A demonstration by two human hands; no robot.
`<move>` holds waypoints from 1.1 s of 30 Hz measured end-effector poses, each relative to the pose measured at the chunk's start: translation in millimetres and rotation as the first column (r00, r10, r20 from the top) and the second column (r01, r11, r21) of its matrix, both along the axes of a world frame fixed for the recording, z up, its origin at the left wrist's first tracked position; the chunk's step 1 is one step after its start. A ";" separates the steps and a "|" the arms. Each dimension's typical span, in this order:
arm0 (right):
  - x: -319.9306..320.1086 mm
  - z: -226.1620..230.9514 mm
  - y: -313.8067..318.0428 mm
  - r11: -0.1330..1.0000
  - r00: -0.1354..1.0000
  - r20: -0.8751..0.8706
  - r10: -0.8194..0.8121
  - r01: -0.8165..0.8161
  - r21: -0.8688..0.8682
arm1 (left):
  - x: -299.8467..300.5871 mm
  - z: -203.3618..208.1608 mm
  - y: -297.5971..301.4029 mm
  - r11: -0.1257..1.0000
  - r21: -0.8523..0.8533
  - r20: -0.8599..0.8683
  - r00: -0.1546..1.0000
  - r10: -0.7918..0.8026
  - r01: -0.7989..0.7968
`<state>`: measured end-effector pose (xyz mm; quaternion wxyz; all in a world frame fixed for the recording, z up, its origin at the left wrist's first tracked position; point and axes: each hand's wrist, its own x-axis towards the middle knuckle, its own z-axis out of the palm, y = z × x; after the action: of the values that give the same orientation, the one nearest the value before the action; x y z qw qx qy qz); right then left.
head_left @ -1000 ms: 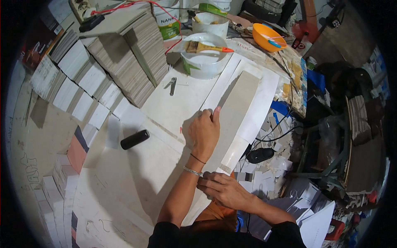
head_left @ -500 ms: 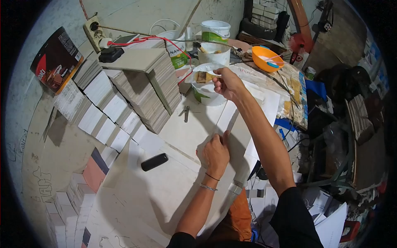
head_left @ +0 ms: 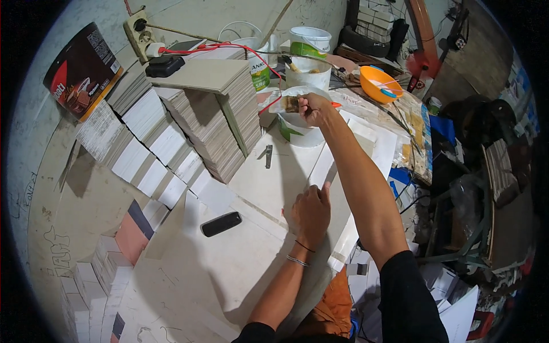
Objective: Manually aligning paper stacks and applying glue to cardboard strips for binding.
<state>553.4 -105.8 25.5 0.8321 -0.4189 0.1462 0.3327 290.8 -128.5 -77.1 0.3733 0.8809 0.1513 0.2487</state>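
In my right hand (head_left: pixel 315 110) is a flat paintbrush (head_left: pixel 290 104), its dark, stained bristles pointing left over the near white bucket (head_left: pixel 301 137). The fingers close round the brush, and the fist hides most of its grip. My left hand (head_left: pixel 311 216) rests on the pale boards of the worktable (head_left: pixel 251 251), knuckles up. Its fingers curl under and its thumb points away from me; whatever may lie beneath them is hidden. A nail clipper (head_left: pixel 269 156) lies between that hand and the stacks, and a black oblong case (head_left: pixel 221 224) lies further left.
Stacks of cut board (head_left: pixel 229 120) line the left side, beneath a power strip (head_left: pixel 139 35) and red cable (head_left: pixel 269 66). Behind the near bucket stand another white tub (head_left: pixel 309 74) and more buckets (head_left: pixel 310 40). An orange bowl (head_left: pixel 378 84) sits at the far right.
My right hand has turned and the brush with it, still above the near bucket. The whole scene has shifted slightly rightward in view. My left hand stays on the boards.
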 end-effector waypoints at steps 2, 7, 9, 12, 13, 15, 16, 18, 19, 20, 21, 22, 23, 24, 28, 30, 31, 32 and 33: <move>6.9 -1.0 -0.3 0.998 1.000 -0.013 -0.009 0.008 -0.067 | 0.0 -1.2 -3.0 1.000 0.027 0.022 1.000 0.009 -0.009; 19.6 7.0 -18.1 0.883 0.931 0.311 0.190 -0.023 -0.469 | -3.4 12.9 -1.1 0.999 -0.028 -0.110 0.993 -0.043 0.041; 22.8 21.7 -28.4 0.850 0.913 0.384 0.133 0.094 -0.518 | -3.0 -0.3 3.4 0.999 -0.021 -0.081 0.996 -0.034 0.032; 28.1 36.6 -50.1 0.655 0.758 0.603 0.249 0.327 -0.681 | -1.5 4.7 0.9 1.000 0.001 -0.050 0.998 -0.022 0.022; 31.2 40.3 -57.9 0.591 0.523 0.761 0.385 0.494 -0.638 | -1.8 9.4 -1.0 1.000 0.016 -0.051 0.999 -0.015 0.016; 36.3 45.5 -65.5 0.544 0.244 0.819 0.519 0.645 -0.537 | -0.3 10.0 -4.2 1.000 0.019 -0.049 0.999 -0.016 0.017; 34.3 51.9 -69.0 0.521 0.170 0.769 0.616 0.643 -0.561 | -0.5 9.3 -4.7 1.000 0.026 -0.051 0.999 -0.011 0.012; 31.0 58.2 -68.0 0.475 0.043 0.684 0.728 0.688 -0.548 | -2.1 8.2 -2.6 0.998 0.069 -0.048 0.999 0.002 0.001; 23.1 62.8 -66.6 0.476 0.040 0.685 0.727 0.690 -0.546 | -3.7 7.7 -2.4 0.994 0.111 -0.049 0.999 0.016 -0.011; 14.3 63.5 -65.3 0.362 0.141 0.595 0.791 0.676 -0.642 | -2.1 4.7 -2.6 0.995 0.104 -0.054 0.998 0.012 -0.006; 9.1 63.4 -63.1 0.241 0.238 0.492 0.837 0.647 -0.724 | -0.6 1.9 -2.4 0.995 0.098 -0.058 0.998 0.003 0.003; 11.8 59.7 -63.3 0.229 0.226 0.484 0.846 0.665 -0.711 | -1.8 3.1 -2.9 0.995 0.099 -0.052 0.999 -0.005 0.010; 14.3 56.0 -65.9 0.229 0.226 0.485 0.845 0.667 -0.709 | -2.3 2.9 -4.4 0.995 0.100 -0.049 0.999 -0.007 0.012; 17.2 52.1 -68.8 0.210 0.249 0.470 0.847 0.656 -0.725 | -2.2 1.9 -7.1 0.995 0.095 -0.038 0.999 -0.012 0.016; 20.0 39.9 -63.0 0.121 0.313 0.401 0.861 0.639 -0.759 | -3.2 7.0 -6.8 0.999 0.049 -0.082 0.997 -0.007 0.011; 21.3 34.6 -61.2 0.117 0.318 0.398 0.861 0.637 -0.762 | -1.7 2.8 -6.2 0.998 0.061 -0.076 0.997 -0.005 0.010; 23.6 31.1 -61.8 0.109 0.323 0.392 0.862 0.636 -0.764 | -1.2 2.6 -6.2 0.998 0.069 -0.067 0.998 -0.005 0.009; 25.0 27.4 -62.7 0.108 0.324 0.391 0.862 0.637 -0.764 | -1.0 2.7 -6.4 0.998 0.068 -0.067 0.998 -0.006 0.010; 26.0 23.9 -64.2 0.118 0.312 0.393 0.865 0.634 -0.764 | -1.1 3.1 -6.5 0.997 0.071 -0.055 0.998 -0.004 0.008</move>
<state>579.5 -169.9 49.4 0.1692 -0.9527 -0.2406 -0.0764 289.6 -135.0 -74.0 0.3382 0.9005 0.1498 0.2286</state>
